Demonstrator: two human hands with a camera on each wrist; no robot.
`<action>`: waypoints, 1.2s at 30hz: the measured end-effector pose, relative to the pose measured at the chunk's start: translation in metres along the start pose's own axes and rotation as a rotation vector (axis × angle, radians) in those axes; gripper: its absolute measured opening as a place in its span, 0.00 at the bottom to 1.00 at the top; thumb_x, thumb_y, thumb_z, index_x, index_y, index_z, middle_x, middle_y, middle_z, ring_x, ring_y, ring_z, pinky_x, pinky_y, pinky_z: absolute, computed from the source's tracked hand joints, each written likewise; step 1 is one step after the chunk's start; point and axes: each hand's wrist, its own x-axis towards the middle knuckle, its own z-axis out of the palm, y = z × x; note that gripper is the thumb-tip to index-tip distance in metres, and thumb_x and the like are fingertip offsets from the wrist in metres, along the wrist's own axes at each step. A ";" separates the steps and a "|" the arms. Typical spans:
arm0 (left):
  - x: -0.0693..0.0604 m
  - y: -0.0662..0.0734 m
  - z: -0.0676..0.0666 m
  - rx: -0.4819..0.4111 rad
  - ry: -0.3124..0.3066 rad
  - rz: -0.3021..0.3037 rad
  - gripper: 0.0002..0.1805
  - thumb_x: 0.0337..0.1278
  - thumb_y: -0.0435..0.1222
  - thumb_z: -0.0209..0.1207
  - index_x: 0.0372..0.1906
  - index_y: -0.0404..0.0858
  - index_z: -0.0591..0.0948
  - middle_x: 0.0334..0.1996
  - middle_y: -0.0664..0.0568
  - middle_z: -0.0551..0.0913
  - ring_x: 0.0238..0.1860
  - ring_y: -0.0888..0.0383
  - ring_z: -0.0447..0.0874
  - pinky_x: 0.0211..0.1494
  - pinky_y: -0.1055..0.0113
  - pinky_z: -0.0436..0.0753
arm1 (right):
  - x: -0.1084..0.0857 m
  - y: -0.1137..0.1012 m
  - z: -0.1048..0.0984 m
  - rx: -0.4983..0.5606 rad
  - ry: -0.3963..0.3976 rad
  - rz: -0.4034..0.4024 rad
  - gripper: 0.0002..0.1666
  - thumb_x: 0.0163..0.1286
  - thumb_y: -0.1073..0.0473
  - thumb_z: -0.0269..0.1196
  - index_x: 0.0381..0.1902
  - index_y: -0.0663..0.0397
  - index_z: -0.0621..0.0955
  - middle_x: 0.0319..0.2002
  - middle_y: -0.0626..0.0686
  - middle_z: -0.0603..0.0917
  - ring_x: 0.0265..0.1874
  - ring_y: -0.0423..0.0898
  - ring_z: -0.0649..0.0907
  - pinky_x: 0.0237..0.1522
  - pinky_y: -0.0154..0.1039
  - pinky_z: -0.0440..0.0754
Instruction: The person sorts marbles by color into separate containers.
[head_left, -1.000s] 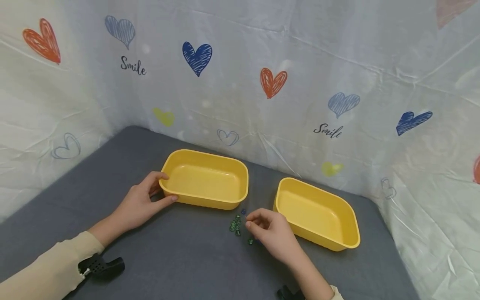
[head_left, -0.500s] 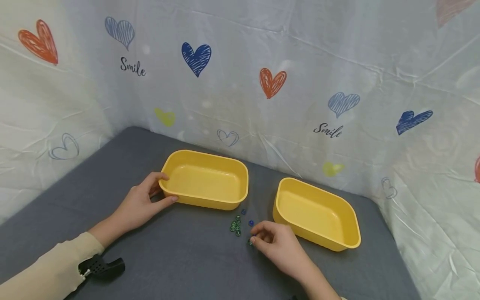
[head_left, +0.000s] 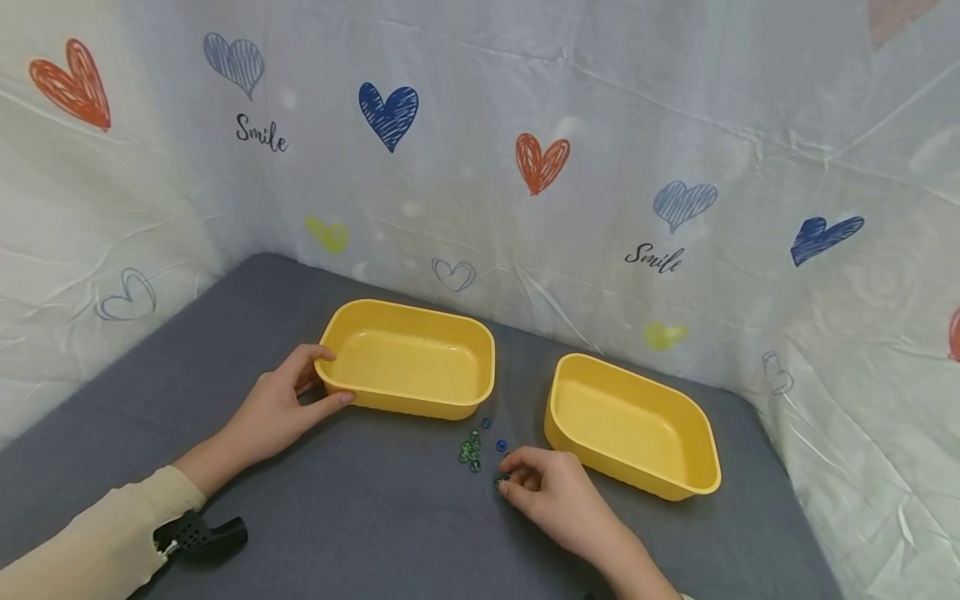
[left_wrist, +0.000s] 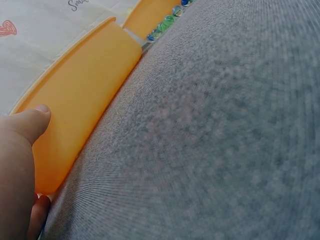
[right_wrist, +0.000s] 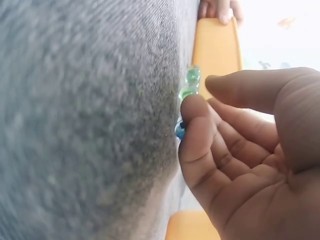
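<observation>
From my remote feed, the right hand has dropped toward six o'clock, baring a blue marble at twelve, thumb and forefinger parted at the stray green marble, which I judge pinchable, while the left hand grips the yellow tub at eleven.

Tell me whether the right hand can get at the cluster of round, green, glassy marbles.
Probably yes: the right hand is low beside the cluster of round, green, glassy marbles, and nothing tall stands between them; only a single green marble lies close to the path.
</observation>
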 end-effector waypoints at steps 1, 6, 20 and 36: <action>0.000 0.000 0.000 -0.001 -0.001 0.000 0.34 0.71 0.46 0.75 0.70 0.37 0.71 0.71 0.32 0.79 0.66 0.34 0.84 0.62 0.37 0.83 | 0.000 0.000 0.001 -0.012 0.001 -0.010 0.05 0.72 0.63 0.75 0.44 0.51 0.90 0.30 0.39 0.87 0.27 0.37 0.84 0.31 0.36 0.84; 0.000 0.002 -0.001 -0.002 -0.005 -0.005 0.34 0.71 0.45 0.75 0.70 0.37 0.71 0.72 0.32 0.79 0.67 0.34 0.83 0.62 0.37 0.83 | 0.000 -0.001 0.003 -0.054 0.000 -0.048 0.05 0.72 0.65 0.75 0.43 0.51 0.91 0.30 0.38 0.86 0.27 0.35 0.83 0.31 0.35 0.84; 0.000 0.004 -0.003 0.002 -0.016 -0.029 0.35 0.71 0.47 0.74 0.70 0.38 0.71 0.71 0.33 0.80 0.67 0.34 0.83 0.63 0.37 0.83 | 0.001 0.000 0.008 -0.070 -0.011 -0.097 0.07 0.70 0.66 0.77 0.42 0.49 0.90 0.30 0.39 0.82 0.27 0.34 0.80 0.30 0.35 0.82; 0.000 0.005 -0.002 -0.004 -0.010 -0.017 0.34 0.72 0.46 0.74 0.70 0.37 0.71 0.71 0.33 0.79 0.67 0.34 0.83 0.62 0.37 0.83 | 0.002 0.002 0.007 -0.053 -0.029 -0.094 0.06 0.72 0.64 0.76 0.41 0.48 0.89 0.29 0.39 0.82 0.26 0.35 0.80 0.29 0.35 0.82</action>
